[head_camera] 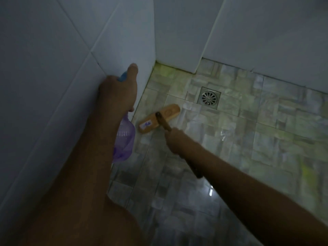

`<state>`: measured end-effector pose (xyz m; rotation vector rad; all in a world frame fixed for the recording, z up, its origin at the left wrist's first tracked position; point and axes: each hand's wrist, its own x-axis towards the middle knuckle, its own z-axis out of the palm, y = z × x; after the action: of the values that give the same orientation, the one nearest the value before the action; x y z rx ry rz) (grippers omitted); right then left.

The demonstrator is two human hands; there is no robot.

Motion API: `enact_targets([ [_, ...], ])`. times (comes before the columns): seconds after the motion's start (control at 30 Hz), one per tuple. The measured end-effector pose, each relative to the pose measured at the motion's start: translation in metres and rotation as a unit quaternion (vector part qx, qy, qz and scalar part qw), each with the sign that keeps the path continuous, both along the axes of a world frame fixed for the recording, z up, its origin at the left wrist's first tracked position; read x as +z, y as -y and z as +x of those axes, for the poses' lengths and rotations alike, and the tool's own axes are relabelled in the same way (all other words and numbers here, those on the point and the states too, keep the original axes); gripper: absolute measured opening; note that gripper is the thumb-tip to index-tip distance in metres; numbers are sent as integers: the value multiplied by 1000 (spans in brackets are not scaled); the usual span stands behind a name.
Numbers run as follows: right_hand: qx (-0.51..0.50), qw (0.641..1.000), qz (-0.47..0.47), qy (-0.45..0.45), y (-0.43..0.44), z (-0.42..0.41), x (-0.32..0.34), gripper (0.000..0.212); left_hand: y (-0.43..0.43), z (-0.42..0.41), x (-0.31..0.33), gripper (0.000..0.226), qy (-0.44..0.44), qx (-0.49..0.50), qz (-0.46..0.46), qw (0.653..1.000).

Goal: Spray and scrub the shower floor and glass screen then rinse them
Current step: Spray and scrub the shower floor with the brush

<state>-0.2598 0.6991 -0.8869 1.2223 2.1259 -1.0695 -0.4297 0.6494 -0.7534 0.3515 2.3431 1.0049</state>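
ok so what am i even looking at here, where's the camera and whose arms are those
There is no machine here. The single picture comes from a camera worn on a person's head, looking down into a tiled shower corner, so both arms are that person's own. The left hand grips a purple spray bottle with a blue top, close to the white wall tiles. The right hand holds the handle of a wooden scrub brush, whose head lies on the wet-looking tiled floor, just short of the square metal drain.
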Motion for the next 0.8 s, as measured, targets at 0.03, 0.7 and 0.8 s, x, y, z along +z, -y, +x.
enact_targets([
  [0.03, -7, 1000, -8, 6, 10, 4, -2, 42, 0, 0, 0, 83, -2, -1, -2, 1000],
  [0.7, -148, 985, -80, 29, -133, -129, 24, 34, -3, -7, -11, 75, -2, 3, 22, 1000],
  [0.8, -98, 993, -38, 51, -130, -118, 17, 30, -5, -1, -9, 76, 0, -12, 6, 1000],
])
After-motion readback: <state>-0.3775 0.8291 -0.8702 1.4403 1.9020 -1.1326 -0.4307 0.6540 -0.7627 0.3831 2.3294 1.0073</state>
